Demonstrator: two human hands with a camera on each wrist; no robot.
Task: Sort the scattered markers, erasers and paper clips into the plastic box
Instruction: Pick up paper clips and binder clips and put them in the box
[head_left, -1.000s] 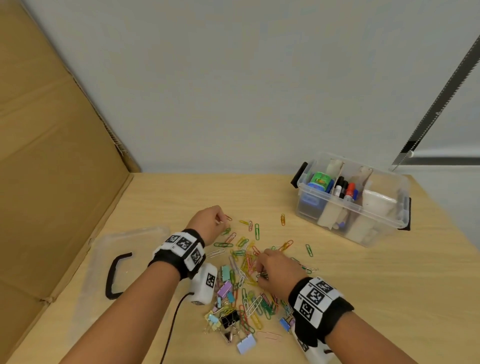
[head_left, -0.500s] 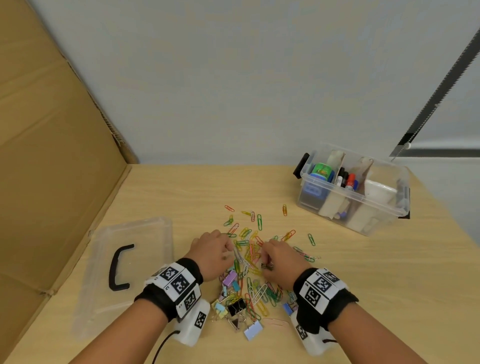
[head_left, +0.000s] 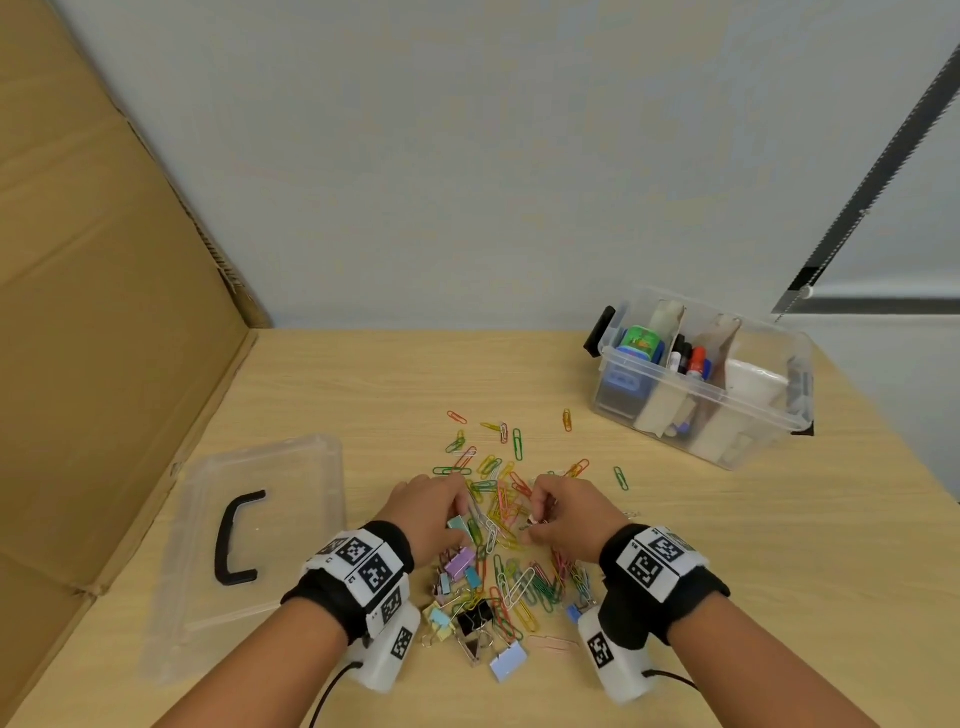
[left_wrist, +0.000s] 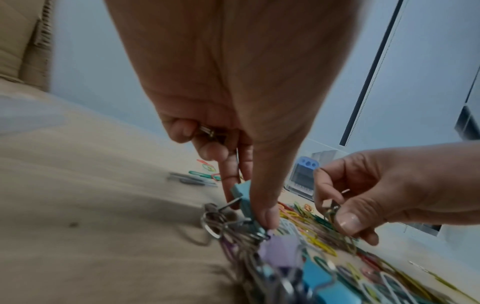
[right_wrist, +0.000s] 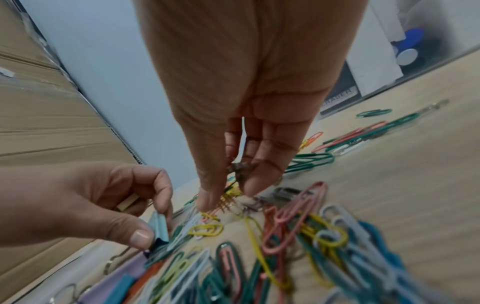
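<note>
The left hand (head_left: 431, 512) is pinching a teal binder clip (left_wrist: 242, 196) between its thumb and first finger, and its other fingers are curling in around some small metal clips, likely so that the hand can be picking up more without dropping the first ones. The right hand (head_left: 563, 512) is pinching a little bunch of paper clips between its thumb and fingertips (right_wrist: 250, 185), with the fingers close together and pointing down at the table. Both hands are working low over the pile of paper clips (head_left: 511, 566), which is lying on the wooden table (head_left: 753, 571) right between the two wrists, mixed with more binder clips (head_left: 470, 618) at the near edge. A few clips are lying apart from the pile, farther out toward the wall. The plastic box (head_left: 701, 382) is sitting well apart, at the far right of the table, with its top open so things can be dropped in. Markers (head_left: 691, 361) are already standing in its middle part, and an eraser looks to be lying in its left part. The clear lid (head_left: 249, 545) is lying flat on the left, out of the way. Most of the clips are not yet in the box, so a lot of the job looks left to do.
</note>
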